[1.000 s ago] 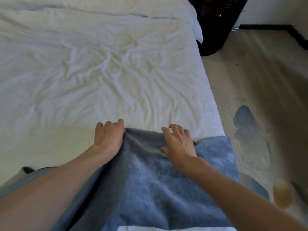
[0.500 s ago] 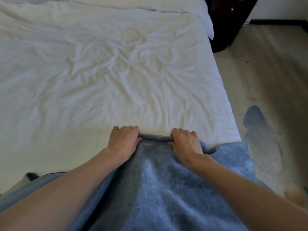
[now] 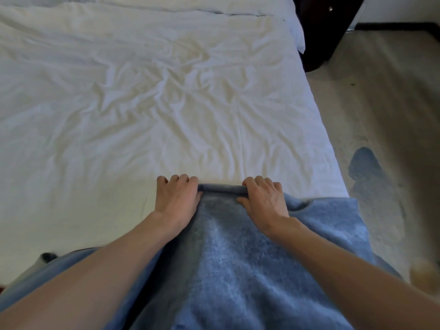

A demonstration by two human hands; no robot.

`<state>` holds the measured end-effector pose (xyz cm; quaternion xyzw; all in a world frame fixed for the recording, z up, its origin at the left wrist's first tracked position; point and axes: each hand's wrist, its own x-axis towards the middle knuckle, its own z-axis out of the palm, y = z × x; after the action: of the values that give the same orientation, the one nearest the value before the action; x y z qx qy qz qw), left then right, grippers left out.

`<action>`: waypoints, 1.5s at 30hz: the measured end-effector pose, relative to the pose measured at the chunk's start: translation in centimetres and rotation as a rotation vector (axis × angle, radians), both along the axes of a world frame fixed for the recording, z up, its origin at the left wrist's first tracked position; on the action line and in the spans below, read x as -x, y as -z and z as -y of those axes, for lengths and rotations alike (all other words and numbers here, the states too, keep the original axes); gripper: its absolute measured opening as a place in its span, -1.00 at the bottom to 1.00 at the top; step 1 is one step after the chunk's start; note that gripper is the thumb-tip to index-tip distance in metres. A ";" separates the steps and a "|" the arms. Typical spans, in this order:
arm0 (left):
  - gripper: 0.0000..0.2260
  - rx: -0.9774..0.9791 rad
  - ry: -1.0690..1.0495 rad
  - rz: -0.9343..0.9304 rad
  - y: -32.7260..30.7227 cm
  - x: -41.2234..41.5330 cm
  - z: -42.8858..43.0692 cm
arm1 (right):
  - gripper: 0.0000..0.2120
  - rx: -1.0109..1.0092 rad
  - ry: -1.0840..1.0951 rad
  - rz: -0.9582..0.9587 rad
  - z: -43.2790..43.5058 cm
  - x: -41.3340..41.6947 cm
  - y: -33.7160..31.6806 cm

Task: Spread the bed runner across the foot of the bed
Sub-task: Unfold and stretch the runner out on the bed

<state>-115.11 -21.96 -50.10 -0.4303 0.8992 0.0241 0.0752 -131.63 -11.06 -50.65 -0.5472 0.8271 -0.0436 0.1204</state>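
Observation:
A blue fleecy bed runner (image 3: 238,270) lies over the near end of a white, wrinkled bed (image 3: 142,103), reaching to the bed's right edge. My left hand (image 3: 175,200) sits at the runner's far edge on the left, fingers curled down, thumb pinching the fold. About a hand's width to the right, my right hand (image 3: 262,201) grips the same rolled far edge with its fingers curled over it. My forearms cover much of the runner's near part.
Beige carpet (image 3: 381,103) with blue and tan patches runs along the bed's right side. A dark wooden cabinet (image 3: 319,32) stands at the top right beside the bed's head. A white pillow edge (image 3: 298,34) overhangs there.
Both hands went from flat and spread on the runner to curled on its far edge. The edge has bunched into a roll and sits slightly farther up the bed.

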 end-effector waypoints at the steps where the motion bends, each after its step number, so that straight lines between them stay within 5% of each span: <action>1: -0.79 0.013 0.014 -0.008 0.0 -0.1 -0.2 | -0.70 0.021 0.001 -0.019 -0.2 -0.1 -0.1; 10: -0.71 0.041 0.180 -0.150 -0.8 0.6 -4.7 | -0.65 0.140 -0.019 -0.148 -4.5 -1.7 -1.9; 24: -0.70 0.074 0.278 -0.215 -2.2 -1.4 -19.3 | -0.67 0.217 -0.124 -0.059 -20.6 -3.0 -2.9; 33: -0.92 0.156 0.407 -0.326 0.1 -5.4 -26.4 | -0.68 0.255 -0.277 -0.129 -28.0 -5.9 -0.2; 45: -0.51 0.120 0.199 -0.096 1.3 -5.2 -26.5 | -0.48 0.115 -0.165 -0.298 -26.9 -5.7 1.5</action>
<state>-109.87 4.51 -51.41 -0.3410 0.9399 -0.0167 0.0081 -125.94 15.84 -52.19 -0.6194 0.7844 0.0007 -0.0317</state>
